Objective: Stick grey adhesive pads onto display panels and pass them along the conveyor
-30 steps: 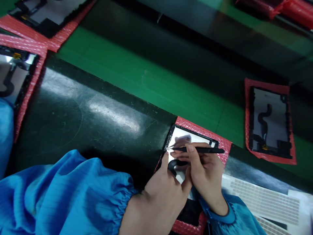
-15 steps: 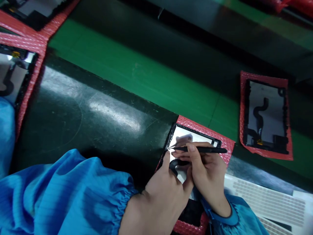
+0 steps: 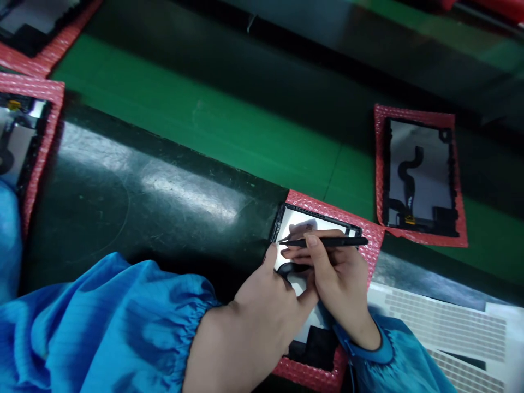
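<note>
Black tweezers [image 3: 339,241] are pinched in my right hand [image 3: 338,275], their tips pointing left at the panel's left edge. Beneath both hands lies a tablet screen panel [image 3: 313,338] with a black frame and a bright silvery back, resting on a red bubble-wrap sheet [image 3: 372,248]. My left hand [image 3: 262,311] lies over the panel's lower left, its index fingertip at the frame edge beside the tweezer tips. Its thumb reaches toward my right hand; the other fingers are mostly hidden. Anything small at the tips is too fine to make out.
Another panel [image 3: 423,174] lies on red bubble wrap on the green belt [image 3: 164,114]. More wrapped panels are at far left, one [image 3: 18,142] beside a blue sleeve [image 3: 8,234]. White gridded sheets [image 3: 446,322] lie right of my right hand.
The view has shifted slightly. The green belt has slid left, carrying the panel at right and the one at upper left. My hands keep nearly the same pose at the panel edge.
</note>
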A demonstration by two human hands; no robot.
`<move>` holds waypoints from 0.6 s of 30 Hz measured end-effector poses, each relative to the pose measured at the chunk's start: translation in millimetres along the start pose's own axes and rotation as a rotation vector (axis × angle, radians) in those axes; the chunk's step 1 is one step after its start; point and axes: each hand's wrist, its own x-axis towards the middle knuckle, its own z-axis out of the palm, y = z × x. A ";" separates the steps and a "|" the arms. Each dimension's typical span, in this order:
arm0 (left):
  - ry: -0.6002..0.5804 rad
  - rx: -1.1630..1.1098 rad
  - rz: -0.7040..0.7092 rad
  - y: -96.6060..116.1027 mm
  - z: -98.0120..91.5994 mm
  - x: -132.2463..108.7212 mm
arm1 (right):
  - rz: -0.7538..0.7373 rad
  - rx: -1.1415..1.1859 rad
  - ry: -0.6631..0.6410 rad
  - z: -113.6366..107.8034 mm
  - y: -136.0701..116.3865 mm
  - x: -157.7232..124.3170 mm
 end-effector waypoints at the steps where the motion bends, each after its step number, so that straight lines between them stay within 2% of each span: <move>1: -0.015 0.001 0.008 -0.5 2.1 1.8 | 0.000 0.029 0.004 0.5 0.7 0.6; 3: 0.011 0.015 0.020 -1.6 5.8 4.2 | 0.001 0.084 0.019 2.3 1.9 2.5; 6: 0.116 0.033 0.053 -4.6 5.0 2.7 | -0.008 0.157 0.031 3.0 1.3 4.9; 9: 0.170 0.015 0.037 -9.6 -4.9 -7.0 | -0.067 0.240 0.077 -10.1 -3.1 0.0; 10: 0.159 0.009 -0.036 -11.4 -8.8 -11.8 | -0.099 0.268 0.105 -18.9 -4.5 -4.7; 14: 0.033 -0.080 -0.512 -19.4 -12.8 -31.6 | -0.192 0.320 0.251 -67.7 -1.0 -36.4; 16: 0.040 -0.280 -0.608 -23.4 -5.4 -36.8 | -0.173 0.314 0.335 -90.8 9.3 -54.9; 18: 0.091 -0.483 -0.614 -26.8 5.3 -37.4 | -0.134 0.306 0.401 -108.1 24.2 -70.7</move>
